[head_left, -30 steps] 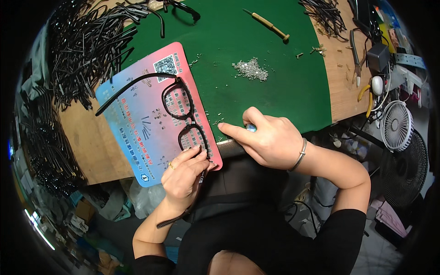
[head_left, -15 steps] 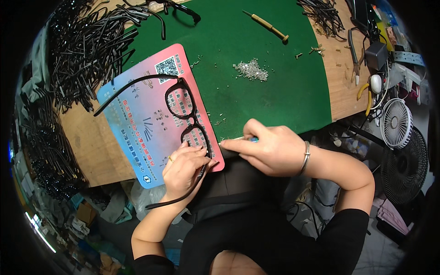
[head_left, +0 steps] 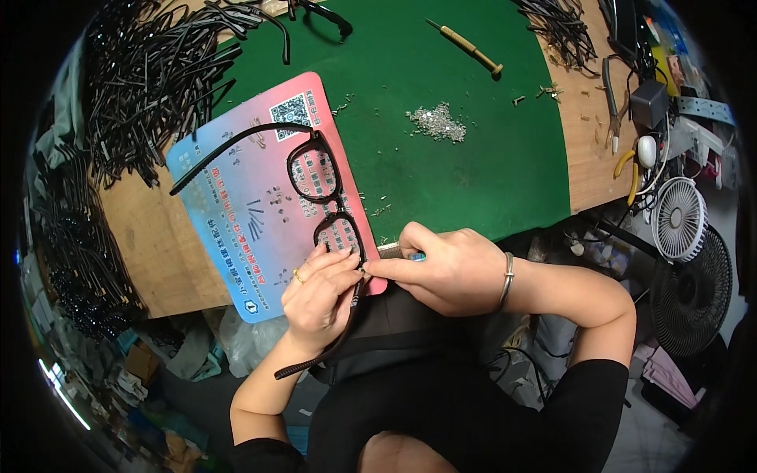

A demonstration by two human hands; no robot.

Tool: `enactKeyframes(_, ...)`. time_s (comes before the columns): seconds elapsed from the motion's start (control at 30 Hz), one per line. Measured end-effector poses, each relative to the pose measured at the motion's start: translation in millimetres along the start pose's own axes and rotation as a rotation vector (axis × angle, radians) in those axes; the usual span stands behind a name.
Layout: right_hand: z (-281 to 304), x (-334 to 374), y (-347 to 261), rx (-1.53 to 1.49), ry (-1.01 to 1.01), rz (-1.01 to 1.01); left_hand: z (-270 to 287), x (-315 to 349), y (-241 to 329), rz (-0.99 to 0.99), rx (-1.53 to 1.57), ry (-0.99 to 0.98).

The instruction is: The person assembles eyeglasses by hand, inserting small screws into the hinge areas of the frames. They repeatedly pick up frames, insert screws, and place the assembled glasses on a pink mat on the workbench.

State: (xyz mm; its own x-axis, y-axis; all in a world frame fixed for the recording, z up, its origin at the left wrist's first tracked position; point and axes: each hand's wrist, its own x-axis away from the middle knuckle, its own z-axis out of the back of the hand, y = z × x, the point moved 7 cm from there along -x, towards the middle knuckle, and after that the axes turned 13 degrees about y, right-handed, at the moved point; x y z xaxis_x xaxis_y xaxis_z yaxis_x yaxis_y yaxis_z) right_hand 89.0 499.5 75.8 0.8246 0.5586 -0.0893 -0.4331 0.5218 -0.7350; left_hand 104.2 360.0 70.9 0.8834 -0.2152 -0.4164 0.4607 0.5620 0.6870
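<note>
Left hand [head_left: 322, 303], with a ring [head_left: 298, 275] on one finger: closed in a pinch on the near corner of black glasses [head_left: 341, 199]. Right hand [head_left: 457, 272], with a bracelet [head_left: 507, 280] at the wrist: fingers curled around a small blue object [head_left: 418, 256], mostly hidden, with forefinger stretched to the same corner. Touching there or just short of it: cannot tell. Glasses near the table's front edge, lenses over a pink-and-blue card [head_left: 213, 205], one arm lying across the card, the other hanging below the left hand.

For good work at that corner, best to brace the frame firmly with the left fingers, support the hanging arm against twisting, and use light, straight pressure from the right fingertip.

In the way: left fingers covering part of the corner, the loose arm over the lap, and small metal bits scattered just beside the card, easy to brush off.

Farther out, on a green mat [head_left: 489, 173]: a pile of tiny metal parts [head_left: 439, 124] and a brass-coloured screwdriver [head_left: 469, 47], well apart from both hands. To the left, a heap of dark glasses arms [head_left: 158, 102]. To the right, pliers [head_left: 612, 118] on bare wood; beyond the table, a white fan [head_left: 680, 217] near a black fan [head_left: 686, 303].
</note>
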Motion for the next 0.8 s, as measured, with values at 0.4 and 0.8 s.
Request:
enactKeyframes(0.4,1.3,-2.4,-4.9,0.219,0.038,0.135,-0.8,0.8,-0.9,-0.025,0.015,0.041)
enactKeyframes(0.8,-4.1,-7.9,-4.1,0.188,-0.025,0.141,-1.5,3.4,-0.8,-0.088,0.024,0.08)
